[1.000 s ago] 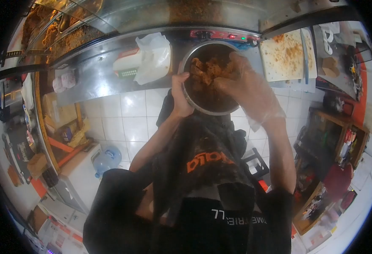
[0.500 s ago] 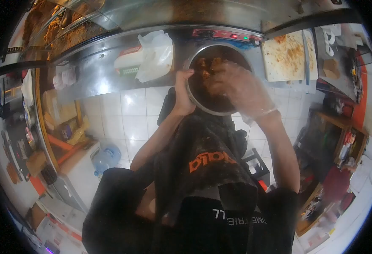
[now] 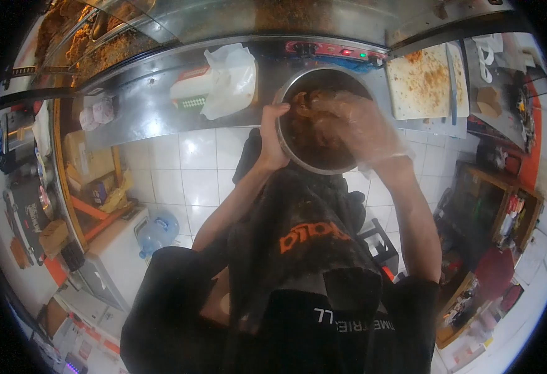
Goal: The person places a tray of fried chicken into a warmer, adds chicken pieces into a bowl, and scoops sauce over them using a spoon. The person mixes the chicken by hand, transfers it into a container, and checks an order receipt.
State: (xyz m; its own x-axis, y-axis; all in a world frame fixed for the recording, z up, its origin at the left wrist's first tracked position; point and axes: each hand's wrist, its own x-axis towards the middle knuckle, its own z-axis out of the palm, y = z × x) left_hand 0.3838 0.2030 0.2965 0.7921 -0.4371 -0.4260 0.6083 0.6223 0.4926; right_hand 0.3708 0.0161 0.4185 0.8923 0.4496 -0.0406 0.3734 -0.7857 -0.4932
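Note:
My left hand (image 3: pixel 274 138) is closed on the left side of a round metal bowl (image 3: pixel 298 163), its thumb lying over the rim. Inside the bowl are brown, sauce-coated pieces of food (image 3: pixel 316 138); their exact kind is not clear. A clear plastic glove covers my right hand (image 3: pixel 368 128), which reaches over the bowl's right side with its fingers down among the pieces. Those fingers are smeared by motion and partly hidden, so their grip does not show. The bowl is held at the front edge of a metal counter (image 3: pixel 155 103), close to my apron (image 3: pixel 304 249).
A white cutting board (image 3: pixel 410 93) with brown scraps and a knife (image 3: pixel 452 87) lies right of the bowl. Left stands a box with white plastic sheets (image 3: pixel 230 81). Behind is a red power strip (image 3: pixel 332 51). A blue water jug (image 3: pixel 158 235) is on the floor.
My right hand has moved slightly right and down within the bowl, and the food pieces have shifted. My left hand keeps its hold on the bowl.

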